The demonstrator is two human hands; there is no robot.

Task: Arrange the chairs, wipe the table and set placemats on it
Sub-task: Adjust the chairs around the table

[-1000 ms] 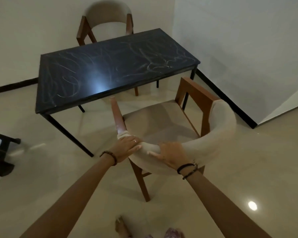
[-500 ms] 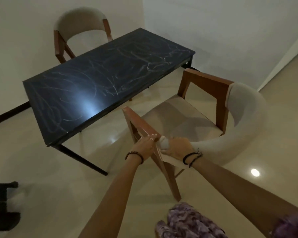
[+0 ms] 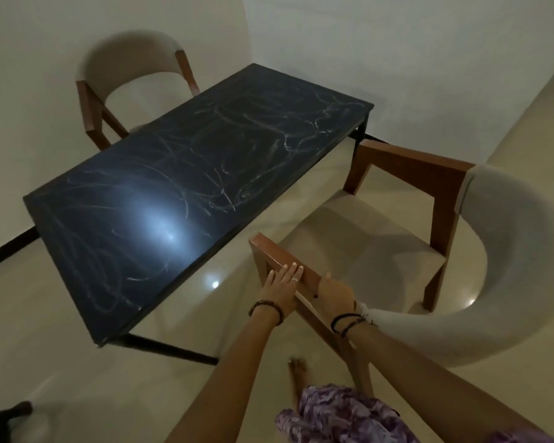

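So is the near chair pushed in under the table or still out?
Out. The near chair has its whole seat clear of the table; both hands are on its armrest.

Head view, the person's own body: two bare forearms without sleeves. The left hand (image 3: 282, 287) bears a thin silver ring (image 3: 294, 279) on one finger, and its wrist a single bracelet of dark round beads (image 3: 267, 309). The right hand (image 3: 335, 290) has at its wrist two thin dark bands (image 3: 346, 322), one of them beaded; at the lower edge appear a garment of purple patterned cloth (image 3: 343, 417) and one bare foot (image 3: 298, 369).
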